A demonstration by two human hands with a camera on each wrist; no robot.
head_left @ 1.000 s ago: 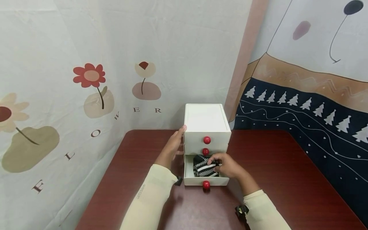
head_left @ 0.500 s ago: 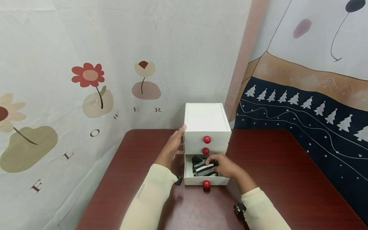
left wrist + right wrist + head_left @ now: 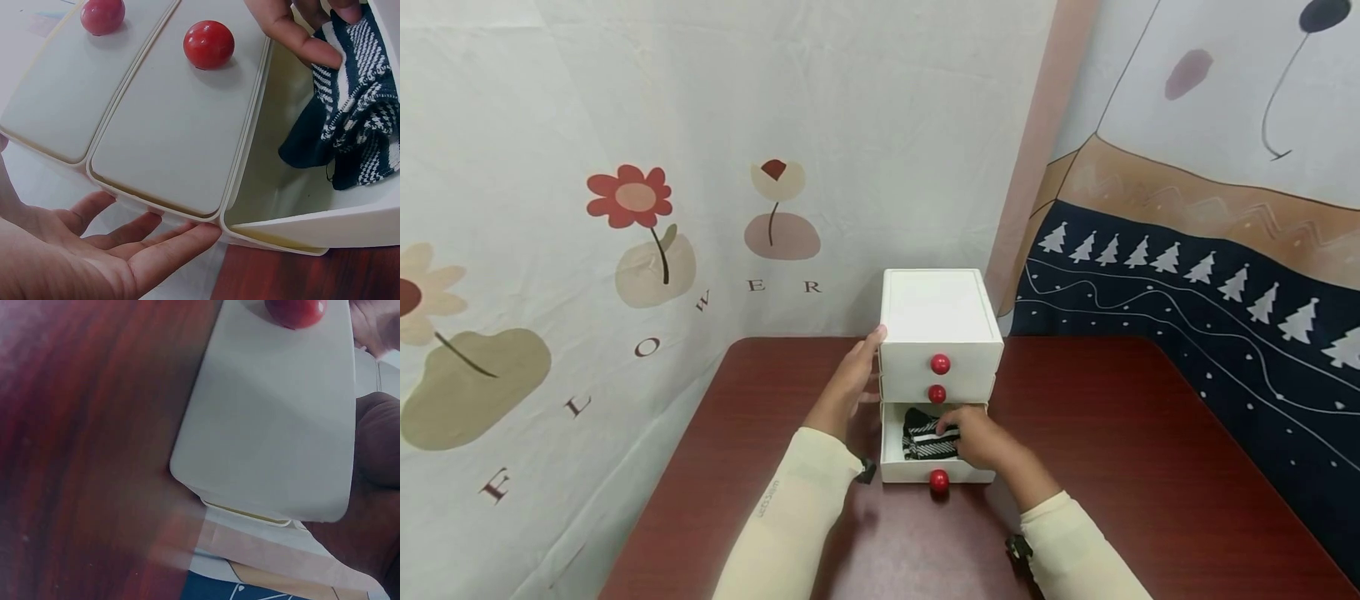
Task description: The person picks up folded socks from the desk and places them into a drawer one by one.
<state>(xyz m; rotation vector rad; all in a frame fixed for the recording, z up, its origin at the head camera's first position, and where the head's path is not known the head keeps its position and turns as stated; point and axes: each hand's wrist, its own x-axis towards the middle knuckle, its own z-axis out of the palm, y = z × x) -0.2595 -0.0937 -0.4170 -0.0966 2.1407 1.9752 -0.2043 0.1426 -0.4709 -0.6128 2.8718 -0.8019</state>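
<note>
A small white cabinet (image 3: 940, 308) with red knobs stands on the table, its bottom drawer (image 3: 898, 473) pulled out. Inside that drawer lies a crumpled black-and-white knitted cloth (image 3: 362, 94) with a rounded dark end. My right hand (image 3: 981, 437) reaches over the drawer's right side, with finger and thumb tips pinching the cloth in the left wrist view. In the right wrist view the drawer front (image 3: 269, 419) hides those fingertips. My left hand (image 3: 119, 250) rests against the cabinet's left side, fingers extended along its lower edge.
Two upper drawers with red knobs (image 3: 209, 45) are closed above the pulled-out one. The dark red table (image 3: 1112, 433) extends to both sides. Behind it hang a pale flower-print backdrop (image 3: 700, 167) and a navy tree-print one (image 3: 1150, 333).
My right hand has shifted a little to the left, over more of the cloth, which has moved slightly in the drawer. The left hand and the cabinet have stayed in place.
</note>
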